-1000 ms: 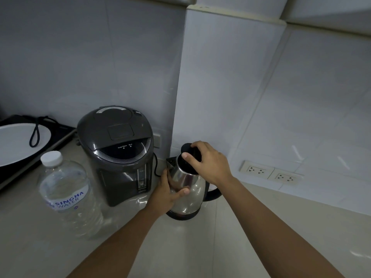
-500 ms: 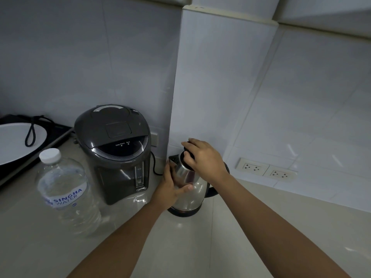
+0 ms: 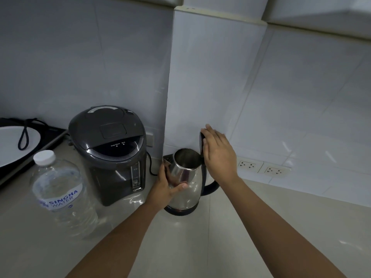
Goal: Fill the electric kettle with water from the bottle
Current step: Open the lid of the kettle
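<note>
A steel electric kettle [image 3: 190, 189] with a black base and handle stands on the counter by the wall corner. Its black lid [image 3: 201, 144] is swung up on its hinge, and the mouth shows a dark inside. My left hand [image 3: 167, 186] wraps around the kettle's left side. My right hand [image 3: 219, 155] rests flat against the raised lid, fingers spread. A large clear water bottle [image 3: 62, 194] with a white cap and a Singha Water label stands capped at the left, apart from both hands.
A dark grey hot-water dispenser [image 3: 112, 155] stands between the bottle and the kettle, its cord running to the wall. A white plate [image 3: 12, 145] with a black cord lies on a dark cooktop at far left. Two wall sockets [image 3: 263, 168] sit right of the kettle.
The kettle's lid was shut under my right hand; it has since swung up and open, and my right hand has moved up and right with it. My left hand has kept its hold.
</note>
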